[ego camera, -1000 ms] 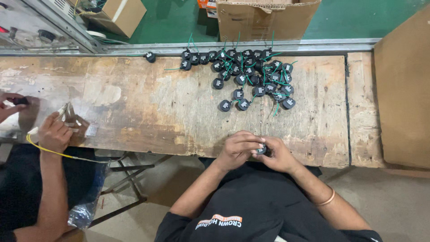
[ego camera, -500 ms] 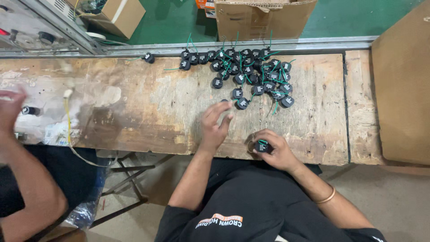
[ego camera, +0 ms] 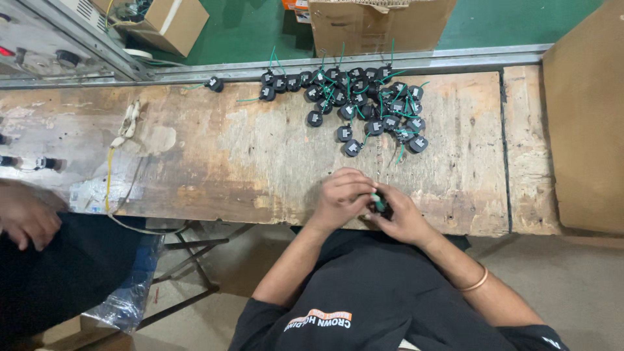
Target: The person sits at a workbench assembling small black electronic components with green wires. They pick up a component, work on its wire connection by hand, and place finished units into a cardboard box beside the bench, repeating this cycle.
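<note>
A workshop or small factory floor: a worn wooden bench (ego camera: 247, 156) under the hands, a heap of identical black parts (ego camera: 364, 104) with green wires just beyond them, cardboard boxes (ego camera: 380, 26) on a green floor (ego camera: 260, 29) farther off, and test equipment (ego camera: 45, 45) far left.
</note>
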{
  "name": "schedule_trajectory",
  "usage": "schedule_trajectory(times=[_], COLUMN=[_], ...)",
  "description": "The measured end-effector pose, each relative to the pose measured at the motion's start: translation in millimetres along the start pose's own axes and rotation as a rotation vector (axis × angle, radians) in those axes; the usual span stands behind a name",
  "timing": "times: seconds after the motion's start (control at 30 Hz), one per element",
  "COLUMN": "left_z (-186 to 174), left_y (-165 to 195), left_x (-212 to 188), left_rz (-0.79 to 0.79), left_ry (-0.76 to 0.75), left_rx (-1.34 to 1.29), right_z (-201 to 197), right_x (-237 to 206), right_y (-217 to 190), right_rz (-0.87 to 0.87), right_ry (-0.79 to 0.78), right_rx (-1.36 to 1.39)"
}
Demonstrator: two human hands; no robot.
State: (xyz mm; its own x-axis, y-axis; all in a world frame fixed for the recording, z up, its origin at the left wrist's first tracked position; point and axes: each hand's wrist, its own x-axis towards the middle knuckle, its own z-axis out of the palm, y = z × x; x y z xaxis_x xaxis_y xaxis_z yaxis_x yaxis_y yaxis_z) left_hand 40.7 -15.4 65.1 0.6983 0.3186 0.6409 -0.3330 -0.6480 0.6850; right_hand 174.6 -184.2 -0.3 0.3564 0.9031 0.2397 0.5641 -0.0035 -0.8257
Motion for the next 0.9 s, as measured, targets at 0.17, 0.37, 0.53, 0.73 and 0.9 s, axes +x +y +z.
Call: schedule_trajectory(times=[0.17, 0.37, 0.53, 0.73, 0.9], left_z=[16.1, 3.5, 11.1, 31.3, -25.8], left_y=[17.2, 11.1, -3.5, -11.6, -27.6], left_x=[2.9, -8.5, -26.7, -37.5, -30.5], left_rz=[0.122, 0.121, -0.141, -0.613, -0.376], left_ry=[-0.004, 0.026, 0.027, 0.092, -0.11], left_rx=[-0.001, 0.042, -0.192, -0.705, -0.289], right_z=[3.6, -6.9, -7.2, -4.0, -2.8], right_x=[-1.5, 3.4, 6.3, 4.7, 8.5], right_y=[5.9, -11.9, -22.6, -28.9, -34.2], right_rz=[-0.25, -0.017, -0.056, -0.14, -0.092], right_ry=[0.088, -0.011, 0.172, 0.112, 0.17], right_rx=[0.01, 0.1, 0.082, 0.05, 0.035])
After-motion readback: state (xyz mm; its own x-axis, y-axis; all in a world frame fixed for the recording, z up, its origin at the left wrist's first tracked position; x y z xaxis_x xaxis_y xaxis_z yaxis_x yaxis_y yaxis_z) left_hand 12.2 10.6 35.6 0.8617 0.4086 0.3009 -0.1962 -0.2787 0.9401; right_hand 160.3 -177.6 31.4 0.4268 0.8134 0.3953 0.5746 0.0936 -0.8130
